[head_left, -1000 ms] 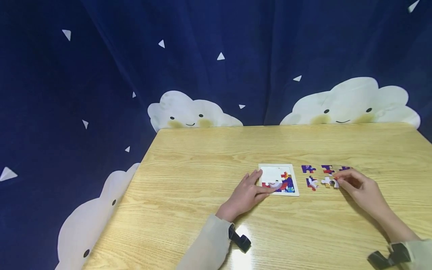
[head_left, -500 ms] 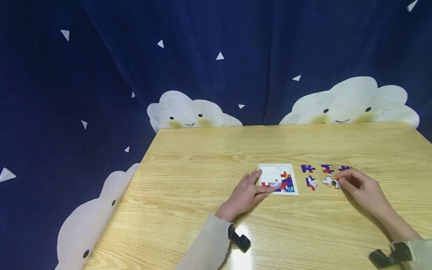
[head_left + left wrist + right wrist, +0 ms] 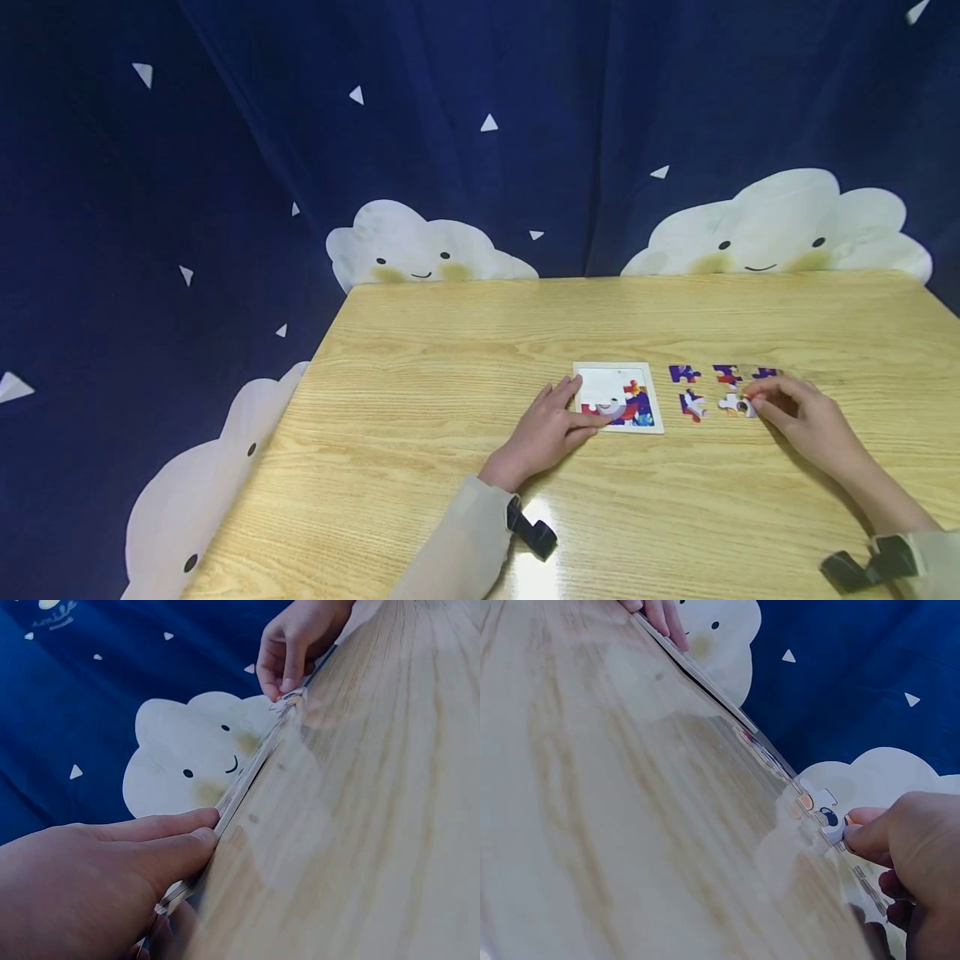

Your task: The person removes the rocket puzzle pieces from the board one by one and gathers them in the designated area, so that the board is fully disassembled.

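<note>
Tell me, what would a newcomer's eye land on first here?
Probably the puzzle tray mid-table, partly filled in its near corner, with the left hand resting on its left edge. Just right of it lie loose pieces; the right hand pinches a white piece.

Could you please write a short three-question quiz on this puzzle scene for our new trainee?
1. True or false: the left hand rests on the puzzle tray with straight fingers.
2. Which loose piece do the right hand fingertips pinch? A) the mostly white piece B) the far purple piece C) a piece already in the tray
3. Fill in: the loose pieces lie on the wooden table to the ____ of the tray, as the head camera sees it.

Key: 1 true; 2 A; 3 right.
</note>
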A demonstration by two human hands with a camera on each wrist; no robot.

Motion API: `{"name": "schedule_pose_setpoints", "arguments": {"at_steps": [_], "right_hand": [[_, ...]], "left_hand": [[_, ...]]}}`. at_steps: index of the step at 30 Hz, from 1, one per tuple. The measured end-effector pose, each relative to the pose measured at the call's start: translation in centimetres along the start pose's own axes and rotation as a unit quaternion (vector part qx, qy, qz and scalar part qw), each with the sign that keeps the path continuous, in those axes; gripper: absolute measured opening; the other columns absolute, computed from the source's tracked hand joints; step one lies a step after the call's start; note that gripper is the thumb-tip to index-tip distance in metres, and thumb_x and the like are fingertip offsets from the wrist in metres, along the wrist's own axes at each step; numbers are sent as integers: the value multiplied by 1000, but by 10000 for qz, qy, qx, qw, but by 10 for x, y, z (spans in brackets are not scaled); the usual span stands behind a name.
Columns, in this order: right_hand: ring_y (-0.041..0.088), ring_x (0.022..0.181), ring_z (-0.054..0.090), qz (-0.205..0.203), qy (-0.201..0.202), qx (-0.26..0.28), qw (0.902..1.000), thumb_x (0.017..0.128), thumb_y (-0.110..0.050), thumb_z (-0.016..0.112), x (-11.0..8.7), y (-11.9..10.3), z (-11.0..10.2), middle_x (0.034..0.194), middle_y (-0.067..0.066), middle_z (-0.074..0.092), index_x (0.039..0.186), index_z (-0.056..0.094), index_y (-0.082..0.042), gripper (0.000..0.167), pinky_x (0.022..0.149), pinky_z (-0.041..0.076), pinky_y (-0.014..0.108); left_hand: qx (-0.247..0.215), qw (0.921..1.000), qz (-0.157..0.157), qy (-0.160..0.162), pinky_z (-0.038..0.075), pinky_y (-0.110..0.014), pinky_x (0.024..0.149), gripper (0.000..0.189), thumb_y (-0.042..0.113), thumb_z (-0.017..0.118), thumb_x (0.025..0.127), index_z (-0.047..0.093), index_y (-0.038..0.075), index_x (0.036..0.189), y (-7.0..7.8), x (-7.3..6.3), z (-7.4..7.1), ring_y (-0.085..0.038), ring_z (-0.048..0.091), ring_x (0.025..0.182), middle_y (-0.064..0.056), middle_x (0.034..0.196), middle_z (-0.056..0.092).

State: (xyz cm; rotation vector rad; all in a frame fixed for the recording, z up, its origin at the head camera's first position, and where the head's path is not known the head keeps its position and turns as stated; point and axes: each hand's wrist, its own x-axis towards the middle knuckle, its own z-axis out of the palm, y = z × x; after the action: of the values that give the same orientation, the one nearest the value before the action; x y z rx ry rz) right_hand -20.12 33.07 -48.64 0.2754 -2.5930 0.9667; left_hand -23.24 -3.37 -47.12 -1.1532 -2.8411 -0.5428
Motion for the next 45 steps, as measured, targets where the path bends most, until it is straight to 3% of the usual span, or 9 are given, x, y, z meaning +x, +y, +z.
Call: {"name": "schedule_pose_setpoints", "arguments": {"at_steps": [4,12,20,26,29,38,45], "right_hand": [[-4,69,39,61,-139,-129,9998,93,-6,65,2,0,-2,80,-13,60,102,70,-6,11,55,31,18],[-20,78,41,156,-424,-291,9986,94,-8,64,7,0,-3,94,12,67,103,70,-5,11,59,37,9],[-8,69,38,-21,-176,-332,9993,88,-1,69,6,-1,0,81,-5,56,96,66,-2,8,54,34,14],[-2,67,40,887,-311,62,9956,95,-20,64,4,-1,-7,79,-12,51,106,64,-1,21,52,35,19],[-2,69,42,1028,-225,214,9942,95,-24,64,2,-2,-7,81,-16,51,111,63,0,28,54,37,16],[-10,71,42,-13,286,98,9995,84,-7,76,3,-21,16,85,-3,51,99,65,-4,18,56,39,7],[-6,69,42,-234,117,182,9995,80,-6,79,10,-33,31,84,-1,54,98,67,-5,21,54,37,11]], "left_hand": [[4,10000,-24,-10,27,-49,124,29,36,54,100,64,36,127,0,1,0,-31,30,149,-17,159,32],[8,10000,-28,19,28,-49,124,29,37,55,99,64,37,127,0,2,0,-31,30,149,-17,159,33],[-71,9999,11,101,29,-51,123,29,35,56,99,66,34,126,0,-1,-1,-33,31,148,-19,158,34],[-12,9999,60,156,29,-51,123,28,35,57,99,66,35,125,0,-1,1,-34,33,147,-19,156,36],[16,9998,92,166,30,-51,122,28,35,56,99,66,35,125,0,0,1,-34,33,147,-19,156,36],[5,9999,89,114,29,-50,123,28,35,56,99,66,35,126,0,0,1,-32,33,148,-18,157,36],[38,9999,66,117,30,-50,123,29,35,55,100,65,36,126,0,0,2,-32,33,148,-18,157,36]]}}
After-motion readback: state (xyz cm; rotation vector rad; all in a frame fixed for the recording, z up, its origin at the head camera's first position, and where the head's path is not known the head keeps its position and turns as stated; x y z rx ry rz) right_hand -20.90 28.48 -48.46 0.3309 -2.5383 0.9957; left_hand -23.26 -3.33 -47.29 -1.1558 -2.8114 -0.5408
